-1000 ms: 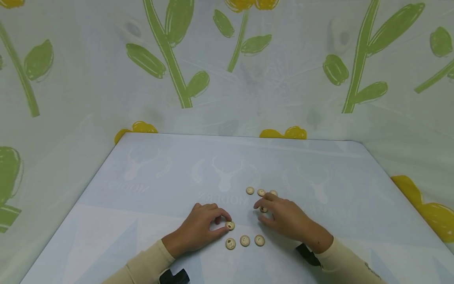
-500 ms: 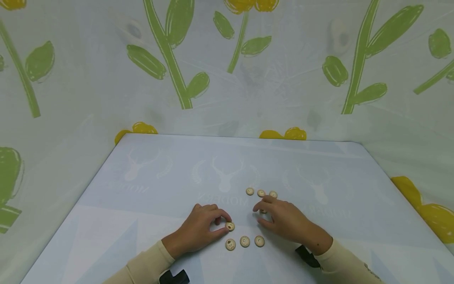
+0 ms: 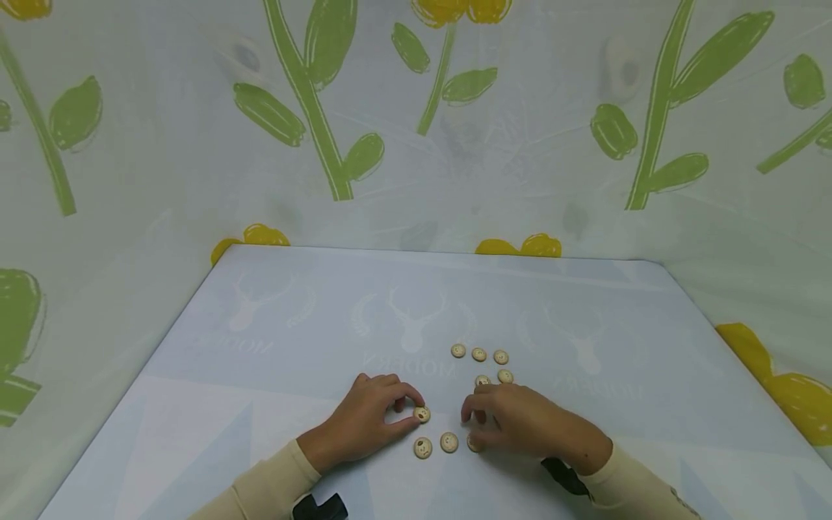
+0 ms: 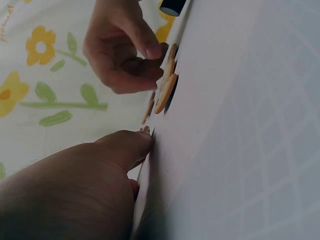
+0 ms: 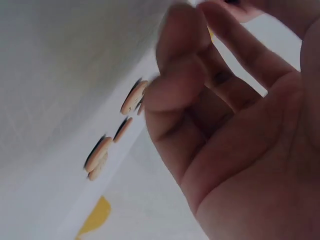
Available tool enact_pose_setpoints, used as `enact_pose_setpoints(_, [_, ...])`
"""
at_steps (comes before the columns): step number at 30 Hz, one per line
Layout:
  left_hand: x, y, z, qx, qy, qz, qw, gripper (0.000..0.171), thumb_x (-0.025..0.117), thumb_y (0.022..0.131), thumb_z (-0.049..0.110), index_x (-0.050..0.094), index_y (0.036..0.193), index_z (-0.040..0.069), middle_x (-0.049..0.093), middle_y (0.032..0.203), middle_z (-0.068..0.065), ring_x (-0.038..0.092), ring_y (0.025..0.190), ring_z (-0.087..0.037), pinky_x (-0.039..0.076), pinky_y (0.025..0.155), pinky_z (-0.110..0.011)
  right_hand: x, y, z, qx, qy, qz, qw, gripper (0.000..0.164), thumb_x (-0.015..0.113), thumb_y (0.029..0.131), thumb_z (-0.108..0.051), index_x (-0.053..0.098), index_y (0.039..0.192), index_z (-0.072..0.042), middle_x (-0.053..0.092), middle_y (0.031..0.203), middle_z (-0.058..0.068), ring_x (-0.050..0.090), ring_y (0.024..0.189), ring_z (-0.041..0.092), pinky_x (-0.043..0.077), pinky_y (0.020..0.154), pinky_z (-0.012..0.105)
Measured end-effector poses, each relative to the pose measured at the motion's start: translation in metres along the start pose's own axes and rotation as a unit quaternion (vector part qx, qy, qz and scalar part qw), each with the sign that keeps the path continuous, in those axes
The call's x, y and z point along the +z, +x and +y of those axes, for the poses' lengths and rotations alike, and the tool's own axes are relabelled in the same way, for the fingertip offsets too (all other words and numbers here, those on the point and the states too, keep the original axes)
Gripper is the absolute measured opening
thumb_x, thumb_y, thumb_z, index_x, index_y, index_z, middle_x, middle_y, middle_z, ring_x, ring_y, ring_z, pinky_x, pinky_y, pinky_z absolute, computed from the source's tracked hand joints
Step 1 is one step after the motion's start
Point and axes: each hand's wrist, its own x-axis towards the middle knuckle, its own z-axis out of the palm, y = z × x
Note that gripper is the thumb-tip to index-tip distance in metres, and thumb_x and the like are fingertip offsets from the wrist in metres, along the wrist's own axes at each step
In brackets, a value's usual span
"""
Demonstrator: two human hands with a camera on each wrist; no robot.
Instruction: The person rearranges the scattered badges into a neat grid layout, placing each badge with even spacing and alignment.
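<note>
In the head view my left hand (image 3: pixel 373 415) rests low on the table and pinches a small round wooden disc (image 3: pixel 422 414) with dark face-like marks between thumb and forefinger. My right hand (image 3: pixel 520 420), fingers loosely bent, is over the right end of the near row. Its thumb partly covers a wooden disc (image 3: pixel 473 443) there; whether they touch I cannot tell. In the right wrist view no disc shows between the bent fingers (image 5: pixel 182 80). Two more discs of that row, a left one (image 3: pixel 422 448) and a middle one (image 3: pixel 449 442), lie flat.
Beyond my right hand lie two discs, one partly covered (image 3: pixel 482 380) and one in full view (image 3: pixel 505 376). Farther back is a row of three, its middle disc (image 3: pixel 479 354) among them. The pale table (image 3: pixel 292 310) meets a flower-printed curtain (image 3: pixel 520 159) behind.
My right hand has drawn back toward the near row, uncovering a disc in the row behind and partly covering the near row's right disc. The left hand stays on its disc.
</note>
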Motion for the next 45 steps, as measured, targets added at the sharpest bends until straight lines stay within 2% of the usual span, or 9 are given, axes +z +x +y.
enact_pose_setpoints(4, [0.0005,0.0002,-0.0004,0.0,-0.001,-0.001,1.0,0.019,0.079,0.085,0.036,0.071,0.102,0.033,0.051,0.079,0.018,0.046,0.074,0.005,0.029,0.073,-0.026,0.0016,-0.0018,0.0002,-0.019,0.008,-0.017,1.0,0.01,0.077,0.085,-0.027,0.07,0.092,-0.027,0.054,0.078,-0.016,0.049,0.068,-0.001,0.042,0.063,0.02])
enact_pose_setpoints(12, [0.0006,-0.0002,-0.0006,0.001,0.005,-0.001,1.0,0.019,0.078,0.086,0.037,0.07,0.102,0.034,0.05,0.079,0.019,0.045,0.074,0.005,0.028,0.073,-0.026,0.0025,-0.0024,-0.0011,0.002,-0.003,-0.03,1.0,0.011,0.077,0.084,-0.029,0.07,0.092,-0.029,0.054,0.076,-0.017,0.049,0.065,-0.001,0.042,0.062,0.021])
enact_pose_setpoints(18, [-0.0004,-0.0011,0.0002,0.0,0.003,-0.001,1.0,0.018,0.078,0.086,0.035,0.071,0.102,0.032,0.051,0.079,0.018,0.046,0.075,0.005,0.028,0.074,-0.026,0.0027,-0.0022,0.0001,-0.002,0.0,-0.035,0.999,0.011,0.077,0.084,-0.025,0.07,0.093,-0.028,0.054,0.076,-0.016,0.05,0.067,0.0,0.042,0.064,0.021])
enact_pose_setpoints(29, [-0.0016,-0.0009,0.0017,-0.003,0.0,-0.005,1.0,0.018,0.078,0.086,0.035,0.07,0.102,0.033,0.051,0.079,0.018,0.046,0.075,0.004,0.028,0.074,-0.027,0.0021,-0.0031,0.0027,-0.03,-0.009,-0.023,0.999,0.013,0.079,0.084,-0.022,0.069,0.089,-0.028,0.052,0.076,-0.017,0.047,0.067,-0.002,0.042,0.063,0.02])
enact_pose_setpoints(41, [-0.0024,-0.0019,0.0,0.0,-0.002,-0.003,1.0,0.019,0.079,0.086,0.035,0.07,0.103,0.032,0.05,0.079,0.019,0.046,0.074,0.004,0.028,0.074,-0.026,0.0043,0.0015,-0.0016,-0.031,-0.018,-0.023,0.999,0.014,0.079,0.082,-0.02,0.067,0.087,-0.026,0.05,0.075,-0.017,0.046,0.067,-0.003,0.041,0.063,0.019])
enact_pose_setpoints(45, [-0.0024,-0.0013,-0.0001,0.005,0.0,-0.004,1.0,0.02,0.079,0.085,0.035,0.071,0.103,0.032,0.05,0.079,0.018,0.046,0.074,0.004,0.028,0.073,-0.026,0.0039,0.0024,-0.0009,-0.041,-0.005,-0.006,0.999,0.014,0.077,0.084,-0.021,0.066,0.09,-0.026,0.052,0.076,-0.017,0.047,0.067,-0.003,0.042,0.061,0.018])
